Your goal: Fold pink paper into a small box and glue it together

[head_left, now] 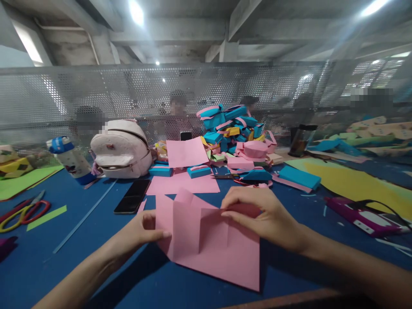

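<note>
A creased sheet of pink paper [212,244] is held up over the blue table, with several upright fold lines and a raised flap near its left part. My left hand [146,229] pinches its left edge, thumb in front and fingers behind. My right hand [254,210] grips the top edge right of the middle between thumb and fingers. Just beyond lies another flat pink sheet [183,184], with two small blue paper boxes on it and one more pink sheet [187,153] propped above them.
A black phone [132,196], white backpack [120,150] and bottle [71,161] stand left. Scissors [25,212] lie far left. Behind is a heap of blue and pink paper pieces [234,128]. A purple case [363,216] and yellow sheets [354,180] lie right. People sit beyond a perforated screen.
</note>
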### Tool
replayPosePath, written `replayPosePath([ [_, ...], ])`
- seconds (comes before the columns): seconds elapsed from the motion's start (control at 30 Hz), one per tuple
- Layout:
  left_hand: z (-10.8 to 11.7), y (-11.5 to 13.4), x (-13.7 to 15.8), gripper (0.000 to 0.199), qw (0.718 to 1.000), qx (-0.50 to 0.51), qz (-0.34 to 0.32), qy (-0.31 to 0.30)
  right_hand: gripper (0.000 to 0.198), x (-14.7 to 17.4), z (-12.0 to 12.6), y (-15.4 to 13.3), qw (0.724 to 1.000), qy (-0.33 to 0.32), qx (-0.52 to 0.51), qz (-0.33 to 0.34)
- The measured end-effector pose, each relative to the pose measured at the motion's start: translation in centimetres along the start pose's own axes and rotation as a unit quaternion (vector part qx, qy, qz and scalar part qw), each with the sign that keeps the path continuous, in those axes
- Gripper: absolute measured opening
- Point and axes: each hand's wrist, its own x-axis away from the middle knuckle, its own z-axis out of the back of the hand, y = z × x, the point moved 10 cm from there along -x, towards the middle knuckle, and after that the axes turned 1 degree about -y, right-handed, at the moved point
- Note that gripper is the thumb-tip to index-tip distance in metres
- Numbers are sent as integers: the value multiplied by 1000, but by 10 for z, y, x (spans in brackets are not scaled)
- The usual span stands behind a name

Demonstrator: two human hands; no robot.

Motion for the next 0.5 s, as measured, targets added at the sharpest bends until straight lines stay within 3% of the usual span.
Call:
replayPosePath([
  [0.1,13,10,2,27,996,-24,-45,73,6,0,0,10,999,1,3,-36],
  [0.27,40,12,8,29,977,-53,-91,187,7,4,2,32,996,28,13,-80],
  [0.4,46,10,9,35,967,-33,-132,214,54,15,-9,69,985,42,-54,-157],
  [0.5,45,15,9,59,957,7,-176,232,59,26,-28,100,949,33,-197,-243],
])
